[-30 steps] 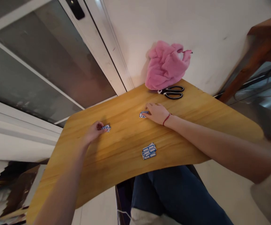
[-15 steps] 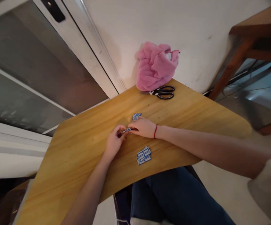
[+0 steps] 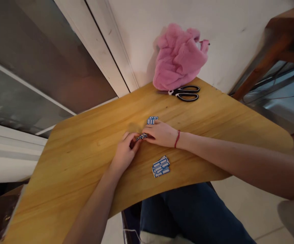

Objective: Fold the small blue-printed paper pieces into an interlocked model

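in the head view, we see the left hand (image 3: 124, 151) and the right hand (image 3: 161, 133) close together over the wooden table (image 3: 85, 162), both pinching with their fingertips a small bundle of blue-and-white labels (image 3: 142, 136). just beyond the right hand lies a farther label pile (image 3: 151, 120), which we cannot tell if it touches, and a nearer label pile (image 3: 161, 166) lies toward the legs (image 3: 187, 210). we also notice black-handled scissors (image 3: 179, 94) beside a pink fluffy cloth (image 3: 179, 59).
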`<state>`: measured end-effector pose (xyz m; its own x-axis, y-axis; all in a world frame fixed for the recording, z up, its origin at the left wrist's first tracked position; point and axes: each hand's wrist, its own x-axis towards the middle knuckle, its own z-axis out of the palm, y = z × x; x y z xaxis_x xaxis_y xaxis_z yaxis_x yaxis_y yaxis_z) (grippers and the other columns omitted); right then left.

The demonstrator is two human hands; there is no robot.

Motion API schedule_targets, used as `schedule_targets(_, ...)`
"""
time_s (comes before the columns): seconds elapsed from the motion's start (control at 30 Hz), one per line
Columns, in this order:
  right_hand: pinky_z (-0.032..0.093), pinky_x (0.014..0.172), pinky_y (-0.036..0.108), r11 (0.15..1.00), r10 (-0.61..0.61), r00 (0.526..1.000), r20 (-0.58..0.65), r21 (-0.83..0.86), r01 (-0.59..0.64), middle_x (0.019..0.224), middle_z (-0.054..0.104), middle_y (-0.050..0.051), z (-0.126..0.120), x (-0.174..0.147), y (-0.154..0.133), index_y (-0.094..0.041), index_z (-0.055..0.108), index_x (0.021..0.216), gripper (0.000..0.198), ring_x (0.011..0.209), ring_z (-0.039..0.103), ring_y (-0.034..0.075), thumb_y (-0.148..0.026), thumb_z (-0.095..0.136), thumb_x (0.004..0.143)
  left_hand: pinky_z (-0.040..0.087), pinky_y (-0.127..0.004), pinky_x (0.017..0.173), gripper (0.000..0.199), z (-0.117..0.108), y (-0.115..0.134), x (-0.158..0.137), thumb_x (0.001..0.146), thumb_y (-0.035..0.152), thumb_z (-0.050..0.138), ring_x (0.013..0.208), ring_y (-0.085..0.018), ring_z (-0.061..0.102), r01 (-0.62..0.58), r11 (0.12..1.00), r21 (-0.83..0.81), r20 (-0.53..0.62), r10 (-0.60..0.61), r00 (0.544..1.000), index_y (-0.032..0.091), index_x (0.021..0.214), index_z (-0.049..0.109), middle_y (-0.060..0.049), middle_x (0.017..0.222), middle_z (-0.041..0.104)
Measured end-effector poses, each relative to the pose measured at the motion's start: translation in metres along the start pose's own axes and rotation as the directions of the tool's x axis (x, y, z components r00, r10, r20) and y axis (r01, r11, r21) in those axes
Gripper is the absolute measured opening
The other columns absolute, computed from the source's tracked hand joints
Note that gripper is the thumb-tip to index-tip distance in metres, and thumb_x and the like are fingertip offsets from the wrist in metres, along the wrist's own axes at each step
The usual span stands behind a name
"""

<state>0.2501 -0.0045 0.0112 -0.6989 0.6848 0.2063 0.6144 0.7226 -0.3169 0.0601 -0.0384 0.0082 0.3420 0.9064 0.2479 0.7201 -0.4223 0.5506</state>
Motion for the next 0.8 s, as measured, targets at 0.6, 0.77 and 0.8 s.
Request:
schedule_targets(0.6,0.033,0.066,0.025,0.996,0.078,0.994,0.082,0.026,-0.08,0.084,0.065,0.004,-0.0062,-0.004,-0.0039,-0.017,0.062,0.1,0.018,0.077,0.057,0.015,-0.027,0.051,0.09,0.037,-0.023,0.058,0.009,0.0028,-0.0019,-0.0018,0.087,0.025,0.054,0.062,-0.012,0.047,0.063,0.994,-0.084,0.049,-0.059,0.997,0.021,0.094,0.057,0.003,0.07,0.052)
schedule_targets(0.77,0.032,0.063,0.024,0.992,0.092,0.994,0.065,0.081,-0.097,0.087,0.066,0.005,-0.0047,-0.0042,-0.0051,-0.015,0.062,0.101,0.021,0.077,0.056,0.015,-0.029,0.05,0.091,0.039,-0.024,0.06,0.01,0.0035,-0.0009,-0.0013,0.086,0.028,0.055,0.063,-0.012,0.049,0.1,0.984,-0.15,0.055,-0.093,0.994,0.022,0.093,0.058,0.002,0.071,0.055)
schedule_targets(0.8,0.032,0.063,0.024,0.989,0.104,0.993,0.06,0.098,-0.11,0.088,0.066,0.005,-0.0047,-0.0045,-0.0048,-0.015,0.062,0.102,0.021,0.076,0.056,0.014,-0.029,0.05,0.091,0.04,-0.024,0.06,0.01,0.0033,-0.001,-0.0012,0.086,0.029,0.055,0.063,-0.012,0.05,0.11,0.979,-0.172,0.057,-0.101,0.993,0.022,0.093,0.057,0.002,0.071,0.055)
